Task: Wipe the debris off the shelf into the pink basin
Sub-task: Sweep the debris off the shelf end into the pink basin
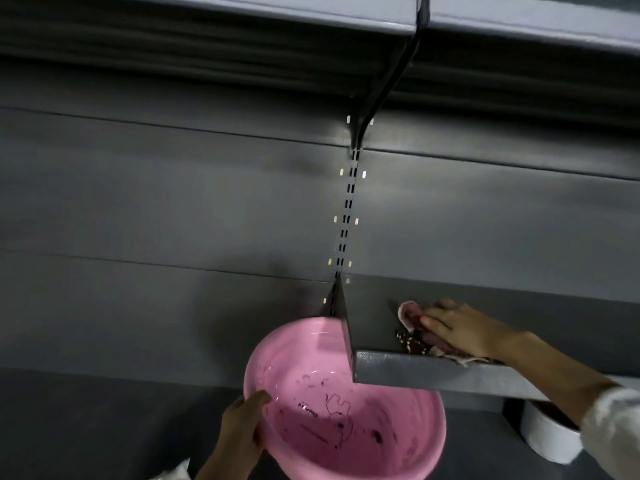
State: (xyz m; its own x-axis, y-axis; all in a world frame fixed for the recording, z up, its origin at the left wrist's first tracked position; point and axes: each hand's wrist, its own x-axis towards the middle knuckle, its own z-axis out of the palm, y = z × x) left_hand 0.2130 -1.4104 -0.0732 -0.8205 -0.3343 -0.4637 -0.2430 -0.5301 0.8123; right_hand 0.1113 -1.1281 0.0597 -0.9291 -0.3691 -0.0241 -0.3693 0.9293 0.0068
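Observation:
A round pink basin is held under the left end of a grey metal shelf, partly tucked beneath it. My left hand grips the basin's left rim. On the shelf, my right hand presses a pink and white cloth flat against the surface. A small heap of brown and pale debris lies just left of the cloth, near the shelf's front edge. Dark smears and specks mark the inside of the basin.
A slotted upright runs up the grey back panel to a higher shelf overhead. A white cylindrical container stands under the shelf at the lower right. A lower grey surface lies beneath the basin.

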